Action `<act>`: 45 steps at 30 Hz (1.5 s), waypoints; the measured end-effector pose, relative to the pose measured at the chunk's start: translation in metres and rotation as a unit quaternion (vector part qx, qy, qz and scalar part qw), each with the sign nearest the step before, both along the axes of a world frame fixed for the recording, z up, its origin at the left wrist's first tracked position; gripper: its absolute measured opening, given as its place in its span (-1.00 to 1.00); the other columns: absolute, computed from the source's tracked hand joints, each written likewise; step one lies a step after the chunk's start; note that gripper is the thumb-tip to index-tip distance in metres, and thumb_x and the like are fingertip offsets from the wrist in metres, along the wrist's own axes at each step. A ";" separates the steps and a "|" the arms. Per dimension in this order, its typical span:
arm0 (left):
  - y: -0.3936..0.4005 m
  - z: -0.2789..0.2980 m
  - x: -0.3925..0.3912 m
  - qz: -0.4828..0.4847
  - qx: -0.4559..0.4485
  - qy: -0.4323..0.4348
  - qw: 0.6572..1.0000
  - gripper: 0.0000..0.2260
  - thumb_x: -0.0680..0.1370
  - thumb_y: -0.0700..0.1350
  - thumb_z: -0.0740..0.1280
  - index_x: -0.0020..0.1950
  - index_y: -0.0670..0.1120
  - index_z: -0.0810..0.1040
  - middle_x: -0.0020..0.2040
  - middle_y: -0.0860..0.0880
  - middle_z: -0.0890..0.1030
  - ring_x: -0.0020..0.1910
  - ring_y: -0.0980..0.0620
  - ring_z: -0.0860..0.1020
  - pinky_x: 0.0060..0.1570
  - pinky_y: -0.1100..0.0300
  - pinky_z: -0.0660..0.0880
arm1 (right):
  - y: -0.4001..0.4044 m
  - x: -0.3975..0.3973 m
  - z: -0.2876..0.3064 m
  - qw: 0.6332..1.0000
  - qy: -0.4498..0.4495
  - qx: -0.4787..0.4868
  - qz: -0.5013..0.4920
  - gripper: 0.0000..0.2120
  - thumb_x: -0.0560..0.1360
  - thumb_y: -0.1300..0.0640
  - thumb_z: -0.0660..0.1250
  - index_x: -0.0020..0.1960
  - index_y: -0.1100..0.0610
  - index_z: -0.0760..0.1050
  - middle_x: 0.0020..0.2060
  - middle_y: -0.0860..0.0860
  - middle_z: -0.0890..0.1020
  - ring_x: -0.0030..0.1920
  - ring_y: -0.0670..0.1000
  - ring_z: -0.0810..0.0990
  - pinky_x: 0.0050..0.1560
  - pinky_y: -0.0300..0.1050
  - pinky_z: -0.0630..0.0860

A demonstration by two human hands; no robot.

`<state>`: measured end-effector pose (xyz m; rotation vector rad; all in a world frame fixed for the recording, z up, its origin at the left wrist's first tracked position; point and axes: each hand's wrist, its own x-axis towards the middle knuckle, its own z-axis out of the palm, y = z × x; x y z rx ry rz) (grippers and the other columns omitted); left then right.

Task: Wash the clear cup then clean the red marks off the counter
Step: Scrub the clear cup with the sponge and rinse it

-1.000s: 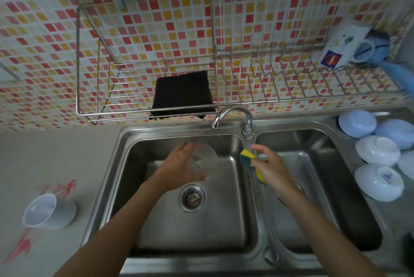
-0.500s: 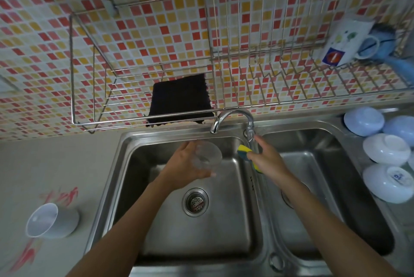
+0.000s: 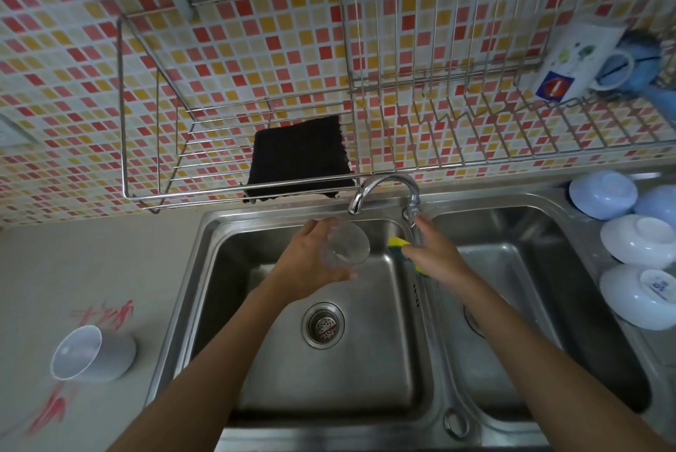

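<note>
2 hands are at work over the left basin of the sink (image 3: 205,268). The left hand (image 3: 311,265) is wrapped around the clear cup (image 3: 345,245), fingers curled on its wall, holding it tilted just below and in front of the tap spout (image 3: 356,204). The right hand (image 3: 435,257) has a yellow and green sponge (image 3: 400,245) pinched in its lower fingers, while the index finger and thumb reach up to the base of the tap (image 3: 413,208); whether they have closed on a handle there cannot be told. No water stream is visible.

Step in hand, as judged: wetting the cup, stage 1 of the washing. The cup looks unscrubbed so far, and the sponge is not touching it.

Next move, as judged: get water flowing, keep the cup mouth under the spout, then bring the sponge across to the cup.

Outstanding: the red marks (image 3: 106,314) on the counter (image 3: 73,261) at the left, some behind a white cup (image 3: 93,354) lying on its side and some in front of it. These are untouched. That cup may need shifting before wiping.
</note>
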<state>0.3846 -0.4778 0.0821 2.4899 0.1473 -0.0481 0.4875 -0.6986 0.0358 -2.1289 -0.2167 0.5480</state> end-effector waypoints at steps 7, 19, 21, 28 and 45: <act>-0.004 0.002 0.006 0.005 -0.013 -0.007 1.000 -0.17 0.25 0.09 0.62 0.44 0.05 0.34 0.31 0.05 0.41 0.26 0.06 0.43 0.19 0.21 0.42 | 0.010 0.003 -0.007 0.994 -0.007 -0.059 0.093 -0.23 0.46 0.10 0.38 0.56 0.12 0.07 0.56 -0.03 0.02 0.54 -0.04 0.02 0.47 -0.16 0.01; -0.014 0.002 0.018 0.009 -0.027 0.020 0.999 -0.20 0.29 0.13 0.60 0.43 0.03 0.33 0.28 0.02 0.43 0.29 0.00 0.41 0.27 0.09 0.44 | -0.009 -0.014 -0.006 0.999 -0.008 0.006 0.041 -0.27 0.47 0.17 0.35 0.55 0.00 0.11 0.52 -0.05 0.21 0.46 0.00 0.27 0.40 -0.05 0.28; -0.025 0.006 0.024 0.017 -0.046 0.020 0.999 -0.26 0.31 0.09 0.60 0.39 -0.06 0.38 0.19 0.04 0.44 0.26 0.01 0.42 0.26 0.12 0.43 | -0.018 -0.017 -0.008 1.000 -0.001 0.005 0.030 -0.27 0.46 0.14 0.36 0.54 -0.03 0.12 0.47 -0.01 0.31 0.29 0.01 0.42 0.25 -0.07 0.37; -0.021 -0.023 0.000 0.097 -0.110 0.006 0.989 -0.34 0.25 0.17 0.61 0.28 0.13 0.45 0.17 0.11 0.51 0.15 0.11 0.51 0.04 0.33 0.46 | -0.047 -0.025 -0.021 0.999 0.027 0.001 -0.019 -0.29 0.46 0.14 0.36 0.54 -0.04 0.16 0.06 -0.04 0.40 0.02 -0.05 0.39 0.05 -0.16 0.37; -0.028 -0.039 0.012 0.142 -0.119 -0.008 0.983 -0.32 0.27 0.11 0.61 0.30 -0.01 0.45 0.18 0.02 0.53 0.15 0.03 0.52 0.07 0.20 0.47 | -0.048 -0.038 -0.025 0.994 0.072 0.043 -0.074 -0.60 0.50 0.19 0.27 0.29 -0.11 0.50 0.15 -0.07 0.59 0.02 -0.05 0.60 -0.03 0.03 0.60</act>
